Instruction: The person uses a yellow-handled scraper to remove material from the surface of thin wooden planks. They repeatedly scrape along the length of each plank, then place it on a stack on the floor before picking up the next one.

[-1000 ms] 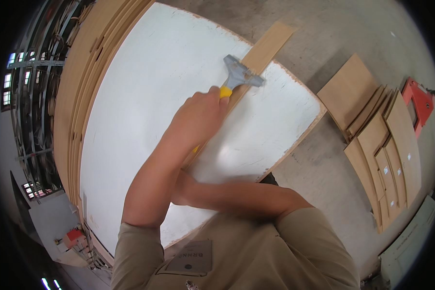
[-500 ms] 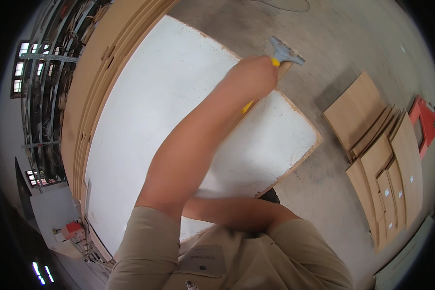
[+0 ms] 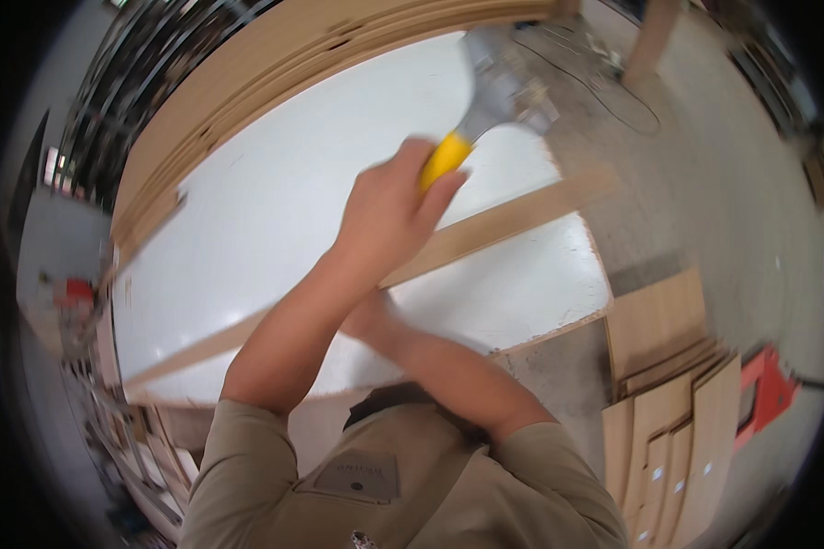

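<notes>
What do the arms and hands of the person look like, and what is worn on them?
Both forearms are bare from above the elbow down. The left hand wears no glove, ring or watch that shows. The right hand is mostly hidden behind the left forearm, and no glove shows on it. Short khaki sleeves belong to a shirt with a grey chest patch.

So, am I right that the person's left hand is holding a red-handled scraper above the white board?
Not quite: the scraper handle is yellow, not red, as the head view shows. The left hand does hold it above the white board.
</notes>
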### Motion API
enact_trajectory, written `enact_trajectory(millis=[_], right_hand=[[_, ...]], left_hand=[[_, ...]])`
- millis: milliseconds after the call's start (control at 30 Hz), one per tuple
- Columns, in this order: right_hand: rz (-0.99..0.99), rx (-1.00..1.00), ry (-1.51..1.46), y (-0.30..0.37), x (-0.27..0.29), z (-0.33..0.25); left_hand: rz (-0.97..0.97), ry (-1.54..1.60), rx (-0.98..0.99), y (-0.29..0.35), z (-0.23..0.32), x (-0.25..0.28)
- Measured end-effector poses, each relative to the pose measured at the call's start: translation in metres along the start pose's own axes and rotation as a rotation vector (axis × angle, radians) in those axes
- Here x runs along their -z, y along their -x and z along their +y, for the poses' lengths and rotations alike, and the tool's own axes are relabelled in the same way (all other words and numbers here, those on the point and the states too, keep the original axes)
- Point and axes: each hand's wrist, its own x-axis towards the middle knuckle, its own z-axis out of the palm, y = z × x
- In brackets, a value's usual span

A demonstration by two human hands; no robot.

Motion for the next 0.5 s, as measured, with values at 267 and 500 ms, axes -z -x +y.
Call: enact_trajectory(millis=[267,500], right_hand=[[-0.408,0.217,0.954,0.002,-0.021,0.003],[-0.520,0.390,1.277,0.077,-0.003,-0.030]], left_hand=[[0.906,0.141,0.334,0.406,-0.081,0.103],[0.318,-0.825,1.682,0.712,-0.107,0.129]])
